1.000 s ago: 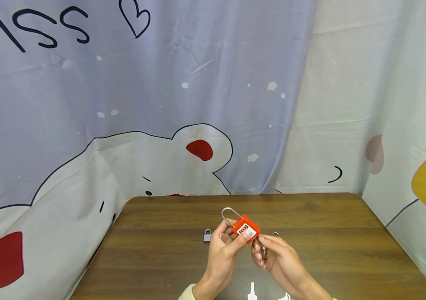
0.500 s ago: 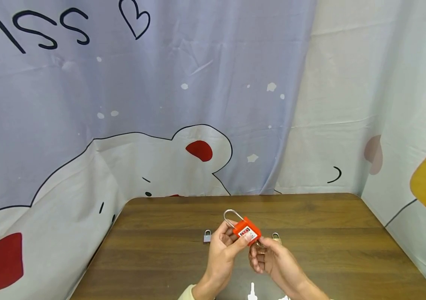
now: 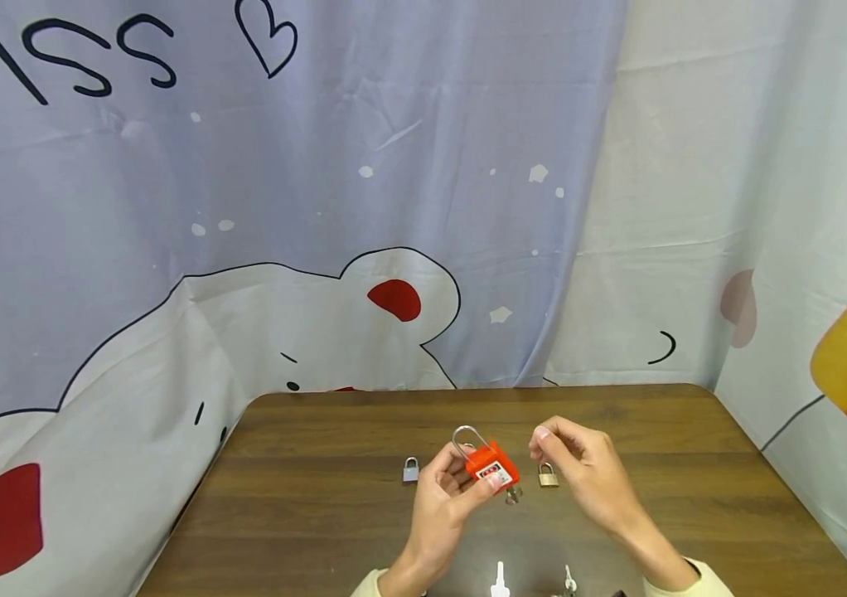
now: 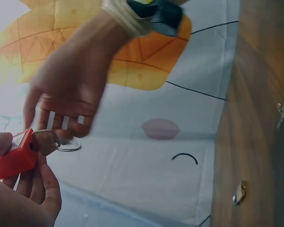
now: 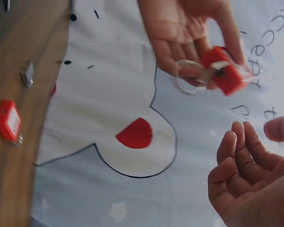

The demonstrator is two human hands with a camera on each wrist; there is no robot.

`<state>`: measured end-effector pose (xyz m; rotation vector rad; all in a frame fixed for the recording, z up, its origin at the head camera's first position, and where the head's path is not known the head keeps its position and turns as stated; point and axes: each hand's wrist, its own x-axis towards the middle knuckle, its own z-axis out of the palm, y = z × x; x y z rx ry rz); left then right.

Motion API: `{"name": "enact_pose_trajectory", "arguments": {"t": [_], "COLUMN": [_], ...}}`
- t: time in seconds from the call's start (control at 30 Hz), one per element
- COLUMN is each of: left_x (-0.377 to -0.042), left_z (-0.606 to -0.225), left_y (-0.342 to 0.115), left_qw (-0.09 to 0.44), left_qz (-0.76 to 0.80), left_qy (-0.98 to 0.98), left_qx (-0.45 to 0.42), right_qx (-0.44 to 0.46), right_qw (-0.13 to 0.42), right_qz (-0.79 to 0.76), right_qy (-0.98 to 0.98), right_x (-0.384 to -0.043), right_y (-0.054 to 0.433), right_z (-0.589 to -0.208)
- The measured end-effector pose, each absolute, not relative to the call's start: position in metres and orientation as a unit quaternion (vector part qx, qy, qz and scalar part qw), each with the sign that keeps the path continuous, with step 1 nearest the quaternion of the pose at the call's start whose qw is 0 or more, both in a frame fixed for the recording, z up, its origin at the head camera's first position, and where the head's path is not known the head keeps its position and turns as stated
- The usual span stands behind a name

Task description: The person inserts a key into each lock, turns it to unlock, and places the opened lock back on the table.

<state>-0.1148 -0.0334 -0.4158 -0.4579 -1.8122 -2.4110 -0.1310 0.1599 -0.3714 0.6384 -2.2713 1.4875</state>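
A: What does the head view show?
B: The left hand (image 3: 438, 510) pinches the red padlock (image 3: 496, 458) above the table (image 3: 326, 522). The right hand (image 3: 593, 474) stands apart near the brass padlock (image 3: 548, 477), fingers loosely bent, apparently holding nothing.
A: Which step is that?
B: Probably working the key (image 3: 514, 495) in the red padlock. Another turn would call for right fingers on the key while the left hand steadies the body. Whether the shackle (image 3: 471, 428) is free, one cannot tell.
A: And the left wrist view?
B: It shows the key's broad head at the keyhole, and its ring (image 4: 69, 150), better than the head view.
A: The right wrist view?
B: A second red padlock (image 5: 8, 120) on the table, not recognisable from the head.
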Motion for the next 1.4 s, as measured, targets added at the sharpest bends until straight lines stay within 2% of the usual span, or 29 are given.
{"name": "enact_pose_trajectory", "arguments": {"t": [0.2, 0.73, 1.13, 1.4], "left_x": [-0.117, -0.115, -0.11, -0.112], "left_z": [-0.423, -0.449, -0.462, -0.463], "left_y": [-0.037, -0.05, -0.049, -0.047], "left_qw": [0.041, 0.059, 0.056, 0.047], "left_qz": [-0.762, -0.673, -0.65, -0.649], "left_qy": [-0.627, -0.702, -0.723, -0.73], "left_qx": [-0.159, -0.224, -0.227, -0.208], "right_qx": [0.296, 0.427, 0.458, 0.464], "right_qw": [0.223, 0.232, 0.225, 0.235], "right_qz": [0.45, 0.329, 0.314, 0.314], "right_qy": [-0.812, -0.81, -0.801, -0.795], "right_x": [-0.131, -0.132, -0.13, -0.132], "right_y": [0.161, 0.147, 0.143, 0.142], "right_z": [-0.355, -0.363, -0.373, -0.368]}}
